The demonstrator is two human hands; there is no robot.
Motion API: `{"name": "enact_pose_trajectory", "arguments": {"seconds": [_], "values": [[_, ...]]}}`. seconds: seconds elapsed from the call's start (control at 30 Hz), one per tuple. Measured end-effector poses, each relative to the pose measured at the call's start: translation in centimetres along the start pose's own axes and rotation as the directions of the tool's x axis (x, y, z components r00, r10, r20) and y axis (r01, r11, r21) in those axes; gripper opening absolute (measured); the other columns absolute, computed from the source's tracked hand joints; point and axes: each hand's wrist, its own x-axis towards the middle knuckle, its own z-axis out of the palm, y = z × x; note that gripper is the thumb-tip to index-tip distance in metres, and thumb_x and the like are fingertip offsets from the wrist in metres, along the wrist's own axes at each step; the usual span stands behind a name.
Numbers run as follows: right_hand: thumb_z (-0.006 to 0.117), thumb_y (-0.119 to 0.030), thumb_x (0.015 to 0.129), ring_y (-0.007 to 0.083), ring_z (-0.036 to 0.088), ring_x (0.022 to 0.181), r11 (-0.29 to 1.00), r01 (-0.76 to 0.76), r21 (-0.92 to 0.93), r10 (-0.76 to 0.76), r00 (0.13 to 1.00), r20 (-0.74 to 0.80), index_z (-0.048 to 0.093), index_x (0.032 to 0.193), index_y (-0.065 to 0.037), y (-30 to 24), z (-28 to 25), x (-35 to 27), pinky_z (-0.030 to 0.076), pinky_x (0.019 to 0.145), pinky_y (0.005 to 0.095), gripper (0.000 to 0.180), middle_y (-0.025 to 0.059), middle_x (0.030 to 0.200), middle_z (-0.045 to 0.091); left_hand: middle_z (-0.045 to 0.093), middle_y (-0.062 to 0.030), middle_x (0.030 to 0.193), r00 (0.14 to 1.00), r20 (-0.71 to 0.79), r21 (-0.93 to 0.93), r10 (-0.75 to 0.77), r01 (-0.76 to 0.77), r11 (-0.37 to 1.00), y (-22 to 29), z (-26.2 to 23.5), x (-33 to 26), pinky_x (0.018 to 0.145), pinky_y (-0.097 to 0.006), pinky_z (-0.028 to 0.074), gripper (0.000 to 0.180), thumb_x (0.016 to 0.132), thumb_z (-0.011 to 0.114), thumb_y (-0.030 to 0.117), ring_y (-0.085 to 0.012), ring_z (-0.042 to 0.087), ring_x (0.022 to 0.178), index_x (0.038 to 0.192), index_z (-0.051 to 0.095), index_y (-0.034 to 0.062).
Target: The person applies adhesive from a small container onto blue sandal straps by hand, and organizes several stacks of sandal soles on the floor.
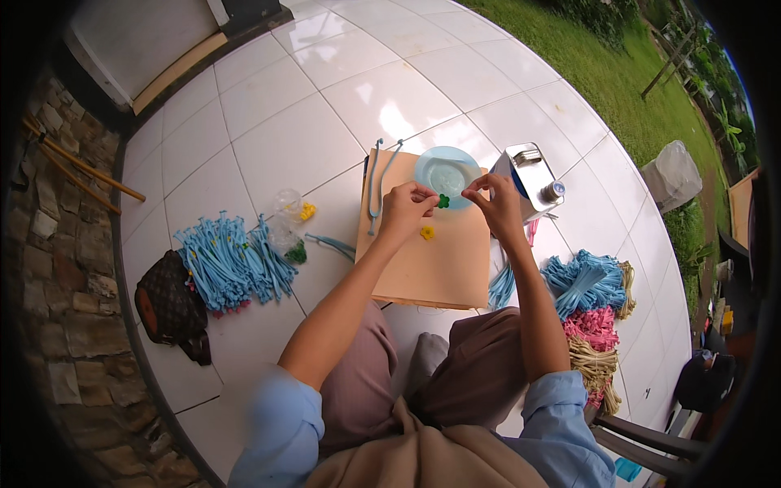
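My left hand [407, 208] is over the light-brown board, fingers closed in a pinch. At its fingertips sits a small green flower-shaped piece [443, 201]. My right hand [498, 203] is level with it, thumb and forefinger pinched beside the pale blue bowl [447, 156]; whatever they hold is too small to make out. A yellow flower piece [428, 233] lies on the board [435, 276] below my hands. Thin blue looped strips [374, 191] rest along the board's left side.
Right of the bowl stands a metal can [529, 175] with a cap. Bundles of blue strips [582, 281], pink strips [592, 327] and beige strips [592, 364] lie to the right. At left are a blue strip pile [228, 260], a brown bag [171, 305] and a clear plastic bag [285, 218].
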Motion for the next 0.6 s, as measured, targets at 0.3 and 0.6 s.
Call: {"name": "enact_pose_trajectory", "arguments": {"seconds": [0.3,0.6], "values": [[0.063,-0.014,0.074,0.0213,0.052,0.082,0.918,0.204,-0.341,-0.171,0.977,0.124,0.062,0.071,-0.007,0.8,0.6,-0.6,0.035,0.077,0.0374,0.007,0.0038,0.073,0.061,0.064,-0.0062,0.064,0.983,-0.006,0.538,0.184,-0.152,0.829,-2.0,1.3,-0.2,0.052,-0.022,0.048,0.011,0.076,0.065,0.012,-0.0101,0.061,0.055,0.077,0.065,0.0008],[0.064,-0.009,0.071,0.0239,0.057,0.075,0.947,0.183,-0.263,-0.171,0.983,0.068,0.061,0.07,-0.005,0.5,-0.7,-0.3,0.044,0.063,0.0363,0.006,0.008,0.074,0.06,0.062,-0.0039,0.065,0.975,-0.176,0.378,0.139,-0.064,0.924,0.3,-1.6,-0.9,0.048,-0.02,0.046,0.017,0.084,0.056,0.017,-0.0071,0.054,0.051,0.083,0.064,0.0022]]}}
